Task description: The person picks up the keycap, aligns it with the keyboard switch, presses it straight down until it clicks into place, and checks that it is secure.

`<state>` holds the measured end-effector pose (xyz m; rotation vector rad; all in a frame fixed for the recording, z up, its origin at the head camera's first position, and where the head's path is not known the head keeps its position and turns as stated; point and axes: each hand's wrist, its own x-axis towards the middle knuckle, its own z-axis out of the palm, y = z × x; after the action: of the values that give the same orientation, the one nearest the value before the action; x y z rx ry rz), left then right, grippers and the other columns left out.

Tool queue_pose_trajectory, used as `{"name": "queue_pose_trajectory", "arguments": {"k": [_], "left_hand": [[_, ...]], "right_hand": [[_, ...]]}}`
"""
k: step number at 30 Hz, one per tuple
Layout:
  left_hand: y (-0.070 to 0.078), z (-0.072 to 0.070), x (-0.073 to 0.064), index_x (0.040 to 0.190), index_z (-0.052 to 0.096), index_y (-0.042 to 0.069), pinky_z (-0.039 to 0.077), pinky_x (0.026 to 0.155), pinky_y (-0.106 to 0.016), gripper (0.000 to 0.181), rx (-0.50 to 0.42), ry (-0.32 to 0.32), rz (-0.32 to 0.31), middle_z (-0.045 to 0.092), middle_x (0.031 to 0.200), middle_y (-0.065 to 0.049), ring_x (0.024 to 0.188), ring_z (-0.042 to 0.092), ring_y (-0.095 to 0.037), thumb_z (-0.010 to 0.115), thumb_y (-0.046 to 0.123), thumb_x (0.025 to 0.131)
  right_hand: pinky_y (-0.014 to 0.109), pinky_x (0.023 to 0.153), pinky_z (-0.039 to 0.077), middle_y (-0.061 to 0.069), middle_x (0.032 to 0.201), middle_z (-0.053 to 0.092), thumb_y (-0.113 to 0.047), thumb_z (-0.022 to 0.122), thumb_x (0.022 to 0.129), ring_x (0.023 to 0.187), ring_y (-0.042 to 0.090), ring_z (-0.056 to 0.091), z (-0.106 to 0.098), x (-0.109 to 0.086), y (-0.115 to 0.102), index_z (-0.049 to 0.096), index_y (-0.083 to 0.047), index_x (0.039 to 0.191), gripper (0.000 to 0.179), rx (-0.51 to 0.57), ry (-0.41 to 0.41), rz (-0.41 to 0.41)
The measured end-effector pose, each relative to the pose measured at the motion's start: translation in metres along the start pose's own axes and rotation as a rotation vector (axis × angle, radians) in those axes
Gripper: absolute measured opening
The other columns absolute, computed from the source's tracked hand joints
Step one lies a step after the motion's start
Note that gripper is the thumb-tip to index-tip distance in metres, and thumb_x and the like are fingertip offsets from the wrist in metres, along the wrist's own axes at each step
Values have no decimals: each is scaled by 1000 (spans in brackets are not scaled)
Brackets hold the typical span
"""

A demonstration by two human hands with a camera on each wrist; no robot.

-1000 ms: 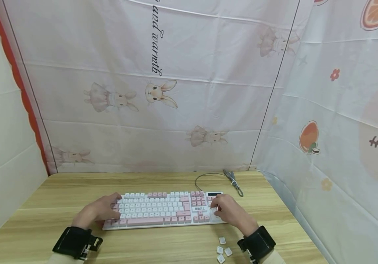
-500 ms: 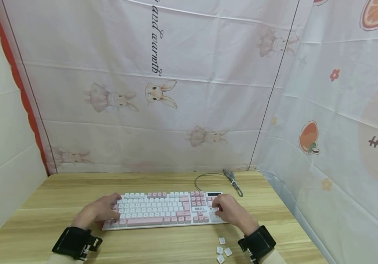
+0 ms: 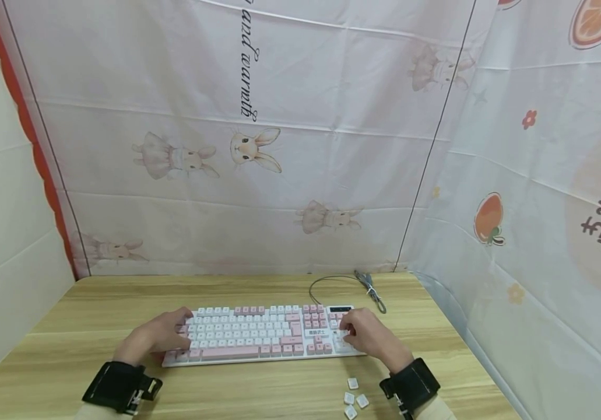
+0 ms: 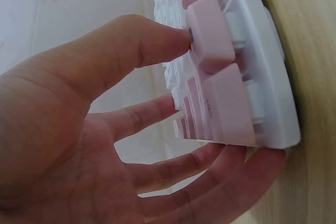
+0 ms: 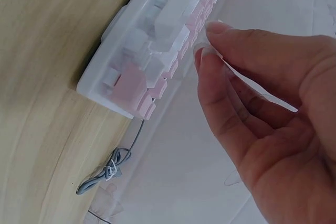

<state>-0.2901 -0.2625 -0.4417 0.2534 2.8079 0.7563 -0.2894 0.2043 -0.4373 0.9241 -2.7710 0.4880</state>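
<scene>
A white and pink keyboard lies on the wooden table. My left hand grips its left end; in the left wrist view the thumb presses a pink front-row key and the other fingers lie along the keyboard's side. My right hand is over the number pad at the right end. Its thumb and forefinger pinch a small white keycap, mostly hidden by the fingertips, close to the keys. In the right wrist view, bare switch spots show between some keycaps.
Several loose white keycaps lie on the table in front of the keyboard's right end. A bundled grey cable lies behind it. Patterned cloth hangs at the back and both sides.
My right hand has shifted very slightly to the right at the number pad. My left hand stays on the keyboard's left end, and the loose keycaps stay where they were.
</scene>
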Motion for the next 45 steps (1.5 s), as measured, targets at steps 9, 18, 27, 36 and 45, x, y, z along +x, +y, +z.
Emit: {"name": "queue_pose_trajectory", "arguments": {"k": [9,18,27,36,45], "left_hand": [[0,0,1,141,49,1,51,83,-47,66,8,-3,-11,54,143,-33,106,55,-35,77,21,84],[-1,0,3,141,50,1,51,91,-53,66,7,-2,-12,55,142,-33,110,57,-35,77,21,84],[1,0,1,140,50,1,51,87,-50,65,3,2,-14,55,142,-33,107,56,-34,78,20,84],[-2,1,2,141,50,1,51,89,-52,66,11,5,-13,54,143,-33,108,56,-35,78,22,85],[-2,2,2,141,50,1,50,86,-50,65,13,6,-6,55,142,-33,105,55,-35,77,21,85]], "right_hand": [[23,66,50,9,87,71,7,79,81,75,13,60,1,1,3,77,-1,95,16,18,-11,53],[24,68,50,5,90,70,4,78,83,78,12,60,5,3,10,78,-3,98,16,10,-6,70],[23,67,50,4,89,70,4,79,83,77,9,57,6,3,11,78,-3,96,15,4,6,68],[23,67,49,3,85,69,5,79,81,75,7,57,9,4,13,78,-3,93,15,-18,48,53],[23,67,50,5,87,71,8,78,80,76,8,58,8,4,14,78,-2,93,16,-10,56,56]]}}
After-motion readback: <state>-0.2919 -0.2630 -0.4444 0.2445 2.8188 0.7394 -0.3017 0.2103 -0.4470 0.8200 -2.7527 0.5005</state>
